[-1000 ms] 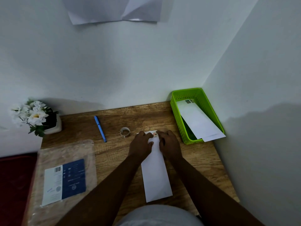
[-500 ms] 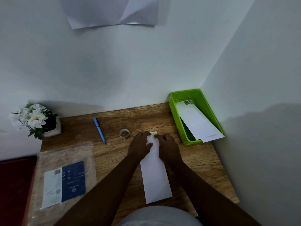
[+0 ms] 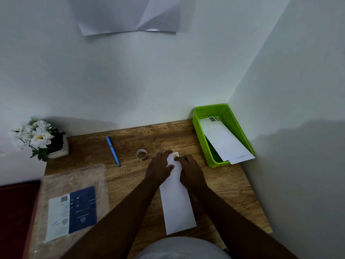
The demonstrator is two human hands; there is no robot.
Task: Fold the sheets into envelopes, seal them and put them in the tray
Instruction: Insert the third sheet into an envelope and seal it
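A long white envelope point(image 3: 177, 202) lies lengthwise on the wooden desk point(image 3: 224, 184) in front of me. A small stamp point(image 3: 176, 155) sits at its far end. My left hand point(image 3: 160, 168) rests flat on the far end of the envelope, fingers spread. My right hand point(image 3: 189, 171) lies beside it, its fingertips pressing at the stamp. A green plastic tray point(image 3: 198, 128) stands at the desk's far right corner, with white envelopes point(image 3: 224, 143) lying in it and sticking out over its near rim.
A tape roll point(image 3: 141, 154) and a blue pen point(image 3: 113, 151) lie left of my hands. A clear plastic packet with a blue and white label point(image 3: 72, 210) covers the near left. A white flower pot point(image 3: 40, 139) stands at the far left corner. Walls close in behind and right.
My left hand's fingers have spread and slid slightly along the envelope's far end. My right fingertips have moved onto the stamp. The envelope stays in place.
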